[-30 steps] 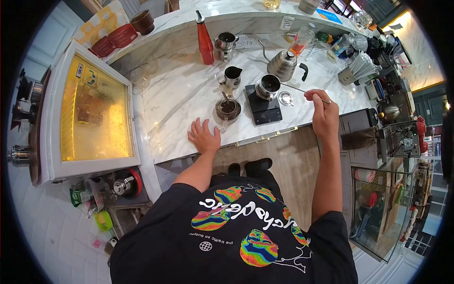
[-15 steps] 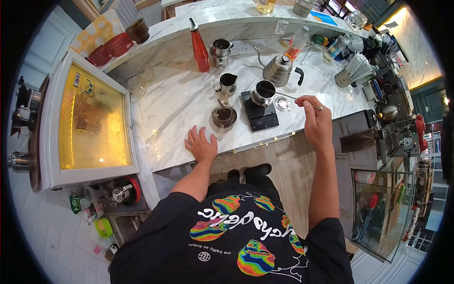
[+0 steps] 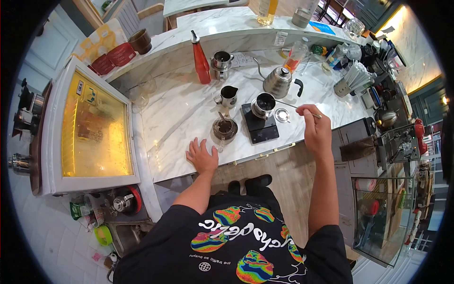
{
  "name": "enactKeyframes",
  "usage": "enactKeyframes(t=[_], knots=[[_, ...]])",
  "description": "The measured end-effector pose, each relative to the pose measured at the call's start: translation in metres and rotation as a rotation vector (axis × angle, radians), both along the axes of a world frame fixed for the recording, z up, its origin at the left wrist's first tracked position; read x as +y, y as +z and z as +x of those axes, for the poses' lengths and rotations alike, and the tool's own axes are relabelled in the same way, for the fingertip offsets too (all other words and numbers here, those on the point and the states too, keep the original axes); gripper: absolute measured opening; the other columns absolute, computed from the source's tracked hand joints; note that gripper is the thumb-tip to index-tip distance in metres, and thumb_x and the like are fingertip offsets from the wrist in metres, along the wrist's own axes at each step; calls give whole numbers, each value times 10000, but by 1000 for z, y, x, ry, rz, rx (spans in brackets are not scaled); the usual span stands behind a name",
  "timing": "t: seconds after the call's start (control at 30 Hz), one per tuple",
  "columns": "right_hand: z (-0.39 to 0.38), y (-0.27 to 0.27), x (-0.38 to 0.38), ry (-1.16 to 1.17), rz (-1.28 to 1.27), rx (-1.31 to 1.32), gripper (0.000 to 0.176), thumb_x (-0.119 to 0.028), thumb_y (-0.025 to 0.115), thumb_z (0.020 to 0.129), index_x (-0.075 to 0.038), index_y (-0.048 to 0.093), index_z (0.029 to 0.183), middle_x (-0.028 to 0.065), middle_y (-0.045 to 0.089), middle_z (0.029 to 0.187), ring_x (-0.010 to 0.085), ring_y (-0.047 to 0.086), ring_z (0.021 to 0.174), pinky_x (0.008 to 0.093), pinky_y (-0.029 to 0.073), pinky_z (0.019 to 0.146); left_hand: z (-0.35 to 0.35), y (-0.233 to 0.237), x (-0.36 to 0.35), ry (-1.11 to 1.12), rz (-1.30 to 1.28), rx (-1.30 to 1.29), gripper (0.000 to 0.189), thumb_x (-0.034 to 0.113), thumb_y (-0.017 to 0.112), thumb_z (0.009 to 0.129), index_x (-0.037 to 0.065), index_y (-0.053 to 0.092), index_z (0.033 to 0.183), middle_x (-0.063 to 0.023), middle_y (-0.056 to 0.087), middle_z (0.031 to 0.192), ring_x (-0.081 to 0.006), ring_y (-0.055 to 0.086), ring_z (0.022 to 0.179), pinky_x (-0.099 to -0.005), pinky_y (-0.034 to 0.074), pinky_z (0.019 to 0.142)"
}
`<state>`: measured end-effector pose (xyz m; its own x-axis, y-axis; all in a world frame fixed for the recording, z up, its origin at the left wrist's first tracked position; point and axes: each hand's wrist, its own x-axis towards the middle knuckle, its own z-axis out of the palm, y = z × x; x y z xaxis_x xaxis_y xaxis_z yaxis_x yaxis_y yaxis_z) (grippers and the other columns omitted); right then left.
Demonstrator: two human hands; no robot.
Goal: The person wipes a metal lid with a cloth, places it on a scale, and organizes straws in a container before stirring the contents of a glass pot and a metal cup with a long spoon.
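My right hand [image 3: 316, 127] pinches the handle of a thin metal spoon [image 3: 289, 104]; its far end reaches the metal coffee dripper [image 3: 263, 106], where I cannot make out the tip. Dark contents show inside this dripper, which stands on a black scale [image 3: 264, 134]. Beside the scale lies a round metal lid [image 3: 282, 115]. On the marble counter my left hand [image 3: 202, 156] rests flat with fingers spread, holding nothing. Just beyond it sits a glass cup [image 3: 224, 128] of brown grounds with a spoon in it. A small steel pitcher [image 3: 229, 97] stands behind that cup.
A gooseneck kettle [image 3: 277, 82] stands behind the scale. Farther back are a red bottle [image 3: 200, 64], another metal dripper [image 3: 222, 65] and a clear bottle [image 3: 296, 55]. A straw holder [image 3: 344, 87] is at right, a yellow-lit cabinet [image 3: 97, 128] at left.
The view has tilted, so the counter appears lower. The spoon's far end has shifted from the middle of the dripper to its right rim. My left hand stays on the counter.
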<state>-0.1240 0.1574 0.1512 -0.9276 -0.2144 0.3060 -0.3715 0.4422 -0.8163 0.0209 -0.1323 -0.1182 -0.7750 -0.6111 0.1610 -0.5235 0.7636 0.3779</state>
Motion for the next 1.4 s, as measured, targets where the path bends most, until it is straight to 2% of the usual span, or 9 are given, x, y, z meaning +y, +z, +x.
enactKeyframes(t=[0.33,0.57,0.73,1.03,1.4], knots=[[0,4,-5,-4,-24,-49,225,-104,518,1051,40,691,1051,111,733,896,150,669,846,291,511,797,0,2,-1,-1,11,-24,522,385,673,891,171,603,1362,-117,427,1569,-329,309,1510,-619,176,1207],[6,4,-3,45,-38,-47,238,-109,512,1061,51,688,1076,110,739,930,136,667,886,280,510,825,-3,9,0,-32,-28,-60,593,388,641,918,191,547,1469,-128,370,1620,-350,260,1542,-651,174,1203],[2,0,-4,-13,-84,-78,239,-102,511,1061,53,692,1077,104,743,954,139,674,909,279,511,846,-7,9,-1,-41,-22,-109,641,400,623,935,209,491,1532,-147,324,1655,-374,212,1562,-682,148,1203],[2,3,-2,7,-49,-70,237,-90,504,1051,50,694,1080,116,751,965,143,679,928,281,514,861,-26,9,-2,-34,-29,-117,660,416,630,933,207,482,1541,-168,285,1669,-390,174,1569,-690,129,1209],[3,2,0,-18,-25,-63,240,-92,507,1048,53,698,1066,117,752,946,155,690,912,286,517,845,-32,15,-1,-5,2,-139,646,427,643,931,222,499,1526,-139,291,1671,-377,172,1574,-673,121,1222]])
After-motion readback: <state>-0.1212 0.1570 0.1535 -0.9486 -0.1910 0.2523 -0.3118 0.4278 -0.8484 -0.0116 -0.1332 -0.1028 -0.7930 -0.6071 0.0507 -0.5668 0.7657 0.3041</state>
